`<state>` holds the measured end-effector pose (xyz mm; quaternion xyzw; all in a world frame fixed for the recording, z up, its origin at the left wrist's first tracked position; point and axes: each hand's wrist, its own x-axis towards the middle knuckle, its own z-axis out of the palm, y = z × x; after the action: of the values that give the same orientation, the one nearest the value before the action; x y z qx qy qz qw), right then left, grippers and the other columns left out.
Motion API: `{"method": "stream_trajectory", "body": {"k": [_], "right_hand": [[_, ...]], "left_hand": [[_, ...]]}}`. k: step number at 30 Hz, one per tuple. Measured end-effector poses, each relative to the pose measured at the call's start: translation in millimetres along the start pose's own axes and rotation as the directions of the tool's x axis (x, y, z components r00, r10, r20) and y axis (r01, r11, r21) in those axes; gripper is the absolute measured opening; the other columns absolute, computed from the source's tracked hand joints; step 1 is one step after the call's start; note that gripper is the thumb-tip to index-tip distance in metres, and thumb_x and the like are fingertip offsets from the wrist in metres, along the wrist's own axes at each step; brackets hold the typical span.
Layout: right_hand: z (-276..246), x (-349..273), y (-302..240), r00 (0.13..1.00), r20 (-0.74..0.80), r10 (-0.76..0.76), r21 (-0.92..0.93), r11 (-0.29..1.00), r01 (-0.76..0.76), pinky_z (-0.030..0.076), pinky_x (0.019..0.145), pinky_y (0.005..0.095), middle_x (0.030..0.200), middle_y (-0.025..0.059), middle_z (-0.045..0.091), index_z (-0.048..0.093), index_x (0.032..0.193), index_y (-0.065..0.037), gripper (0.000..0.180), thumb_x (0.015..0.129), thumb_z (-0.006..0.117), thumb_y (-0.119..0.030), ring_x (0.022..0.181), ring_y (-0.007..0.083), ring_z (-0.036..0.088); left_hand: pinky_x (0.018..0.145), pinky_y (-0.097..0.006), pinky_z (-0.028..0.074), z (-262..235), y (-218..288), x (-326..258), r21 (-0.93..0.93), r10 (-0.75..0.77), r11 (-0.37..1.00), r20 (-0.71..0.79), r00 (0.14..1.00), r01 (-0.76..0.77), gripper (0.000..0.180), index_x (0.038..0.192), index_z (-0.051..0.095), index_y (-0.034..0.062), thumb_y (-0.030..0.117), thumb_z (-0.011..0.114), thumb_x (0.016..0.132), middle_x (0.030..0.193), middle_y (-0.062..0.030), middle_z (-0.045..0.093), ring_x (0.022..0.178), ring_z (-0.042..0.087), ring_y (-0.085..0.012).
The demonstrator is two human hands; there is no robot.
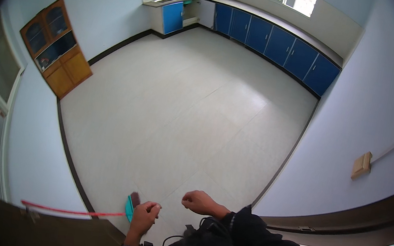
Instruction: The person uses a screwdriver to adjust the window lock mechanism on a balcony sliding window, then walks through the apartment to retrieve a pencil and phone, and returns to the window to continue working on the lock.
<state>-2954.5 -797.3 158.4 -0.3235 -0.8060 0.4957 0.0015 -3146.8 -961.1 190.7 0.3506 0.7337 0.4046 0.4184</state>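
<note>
My left hand [144, 216] is held low at the front, its fingers curled in, and no object shows in it. Just left of it and partly behind it in the picture is a broom, with a teal head [129, 208], dark bristles [135, 198] and a thin red handle [71, 211] running off to the left. Whether the hand touches the broom I cannot tell. My right hand [199, 202] hangs over the pale floor [187, 121] in front of my body, fingers folded loosely together, with nothing visible in them.
A wooden cabinet [70, 71] with glass doors stands against the left wall. Blue base cupboards [256, 34] under a long counter line the far side; one cupboard by the sink corner stands open. A beige switch [361, 166] sits on the right wall, above a brown door frame [313, 229].
</note>
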Motion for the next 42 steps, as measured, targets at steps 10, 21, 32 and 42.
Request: {"method": "stream_trajectory", "body": {"k": [10, 21, 32, 42], "right_hand": [[-113, 125, 37, 0.993, -0.096, 0.061, 0.053, 0.997, -0.056, 0.054, 0.079, 0.0391, 0.088, 0.0160, 0.073, 0.073, 0.101, -0.001, 0.031, 0.089, 0.060, -0.027, 0.083, 0.0305, 0.070], [-160, 192, 38, 0.972, -0.219, 0.081, 0.036, 0.997, -0.074, 0.054, 0.077, 0.0437, 0.093, 0.0185, 0.072, 0.072, 0.099, -0.004, 0.027, 0.089, 0.062, -0.027, 0.087, 0.0367, 0.069], [-114, 95, 69, 0.799, -0.319, 0.510, 0.526, 0.796, -0.298, 0.056, 0.073, 0.0308, 0.087, 0.0126, 0.075, 0.071, 0.103, 0.006, 0.034, 0.091, 0.064, -0.025, 0.078, 0.0167, 0.071], [-141, 114, 78, 0.815, -0.314, 0.487, 0.594, 0.771, -0.231, 0.056, 0.070, 0.0304, 0.084, 0.0143, 0.074, 0.071, 0.101, 0.008, 0.032, 0.092, 0.064, -0.023, 0.076, 0.0178, 0.071]], "left_hand": [[0.059, -0.028, 0.049, 17, 63, 181, 0.094, -0.018, 0.996, 0.212, 0.977, -0.002, 0.030, 0.100, 0.072, -0.0010, 0.027, 0.064, 0.094, 0.069, -0.0044, 0.066, 0.062, 0.060, -0.0104], [0.060, -0.029, 0.050, 7, 100, 277, 0.140, -0.088, 0.989, 0.275, 0.958, 0.051, 0.028, 0.098, 0.072, -0.0002, 0.026, 0.064, 0.093, 0.071, -0.0057, 0.069, 0.063, 0.062, -0.0110], [0.072, -0.037, 0.053, 66, 109, 299, 0.209, 0.143, 0.885, 0.727, 0.671, -0.416, 0.035, 0.107, 0.072, 0.0048, 0.035, 0.060, 0.094, 0.089, -0.0161, 0.073, 0.078, 0.069, -0.0276], [0.074, -0.038, 0.052, 69, 113, 301, 0.239, 0.091, 0.905, 0.701, 0.708, -0.352, 0.035, 0.105, 0.073, 0.0056, 0.036, 0.060, 0.094, 0.087, -0.0154, 0.071, 0.081, 0.068, -0.0274]]}}
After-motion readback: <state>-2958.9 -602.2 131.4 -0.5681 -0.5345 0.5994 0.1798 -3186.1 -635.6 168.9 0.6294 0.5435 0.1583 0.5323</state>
